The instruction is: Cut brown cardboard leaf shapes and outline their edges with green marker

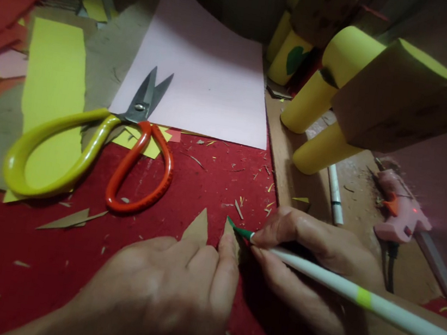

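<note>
My left hand is closed, its fingers pressing brown cardboard down on the red surface. Two pointed tips of cardboard stick out past the fingers; whether they belong to one piece or two is hidden. My right hand pinches a white felt-tip pen with a green tip and a light yellow-green band. The green tip touches or nearly touches the right cardboard point, close to my left index finger. Beyond my left hand lie open scissors with one yellow and one orange-red handle. A thin pointed cardboard scrap rests beside them.
A white sheet lies behind the scissors, a yellow paper strip to the left. At right stands a figure of yellow tubes and a cardboard box. Near it lies a pink glue gun with a lit red light.
</note>
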Demonstrator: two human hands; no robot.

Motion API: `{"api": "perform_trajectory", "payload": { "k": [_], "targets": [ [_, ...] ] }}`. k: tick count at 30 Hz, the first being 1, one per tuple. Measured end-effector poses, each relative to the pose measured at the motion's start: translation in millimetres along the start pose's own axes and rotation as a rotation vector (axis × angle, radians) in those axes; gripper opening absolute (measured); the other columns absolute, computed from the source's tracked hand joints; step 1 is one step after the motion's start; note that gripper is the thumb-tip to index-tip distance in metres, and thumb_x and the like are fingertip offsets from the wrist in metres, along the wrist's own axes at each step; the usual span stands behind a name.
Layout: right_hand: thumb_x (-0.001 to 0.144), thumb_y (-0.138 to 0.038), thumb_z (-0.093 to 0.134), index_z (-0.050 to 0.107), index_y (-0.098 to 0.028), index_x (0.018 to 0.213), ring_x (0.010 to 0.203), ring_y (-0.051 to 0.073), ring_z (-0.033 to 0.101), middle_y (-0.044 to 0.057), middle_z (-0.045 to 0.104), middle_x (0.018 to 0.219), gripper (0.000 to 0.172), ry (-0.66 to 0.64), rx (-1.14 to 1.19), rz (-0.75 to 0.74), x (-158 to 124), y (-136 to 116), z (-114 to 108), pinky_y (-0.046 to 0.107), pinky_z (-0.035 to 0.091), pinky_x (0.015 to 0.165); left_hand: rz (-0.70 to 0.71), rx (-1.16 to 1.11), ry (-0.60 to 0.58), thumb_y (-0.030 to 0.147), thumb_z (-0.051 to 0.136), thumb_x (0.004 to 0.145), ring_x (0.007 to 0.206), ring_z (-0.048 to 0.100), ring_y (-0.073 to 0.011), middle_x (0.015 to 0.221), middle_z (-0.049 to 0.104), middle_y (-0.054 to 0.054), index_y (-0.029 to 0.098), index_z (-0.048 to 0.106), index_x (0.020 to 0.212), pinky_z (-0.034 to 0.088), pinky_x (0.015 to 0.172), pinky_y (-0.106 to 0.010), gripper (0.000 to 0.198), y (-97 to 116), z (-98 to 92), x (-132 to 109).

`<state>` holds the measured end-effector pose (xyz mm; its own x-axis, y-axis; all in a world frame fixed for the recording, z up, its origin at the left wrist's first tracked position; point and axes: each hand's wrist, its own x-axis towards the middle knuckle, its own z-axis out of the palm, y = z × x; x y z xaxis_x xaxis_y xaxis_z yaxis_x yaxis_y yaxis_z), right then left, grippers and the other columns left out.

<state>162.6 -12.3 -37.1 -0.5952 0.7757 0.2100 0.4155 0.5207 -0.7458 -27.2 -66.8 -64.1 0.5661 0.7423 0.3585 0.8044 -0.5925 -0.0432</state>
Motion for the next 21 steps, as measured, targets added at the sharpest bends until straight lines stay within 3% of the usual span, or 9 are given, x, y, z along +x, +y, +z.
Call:
{"api": "perform_trajectory", "payload": {
  "k": [8,21],
  "targets": [
    [0.077,-0.006,0.057,0.058,-0.018,0.08,0.049,0.008,0.051,-0.001,0.06,0.066,0.012,-0.019,0.011,0.007,-2.5,-1.4,-2.1,0.021,0.04,0.044,-0.024,0.024,0.053,0.007,0.029,0.09,0.055,0.065,-0.0202,0.066,0.068,-0.003,0.007,0.054,0.108,0.049,0.042,-0.032,0.031,2.9,3.5,1.1],
    [0.074,-0.008,0.058,0.054,-0.024,0.077,0.041,0.009,0.044,-0.003,0.053,0.059,0.016,-0.017,-0.039,0.053,-4.7,-2.5,-2.2,0.023,0.033,0.034,0.035,0.031,-0.052,0.004,0.029,0.091,0.062,0.069,-0.0208,0.079,0.074,-0.009,0.007,0.058,0.107,0.053,0.049,-0.032,0.034,-0.4,-9.1,3.7]
  ]
}}
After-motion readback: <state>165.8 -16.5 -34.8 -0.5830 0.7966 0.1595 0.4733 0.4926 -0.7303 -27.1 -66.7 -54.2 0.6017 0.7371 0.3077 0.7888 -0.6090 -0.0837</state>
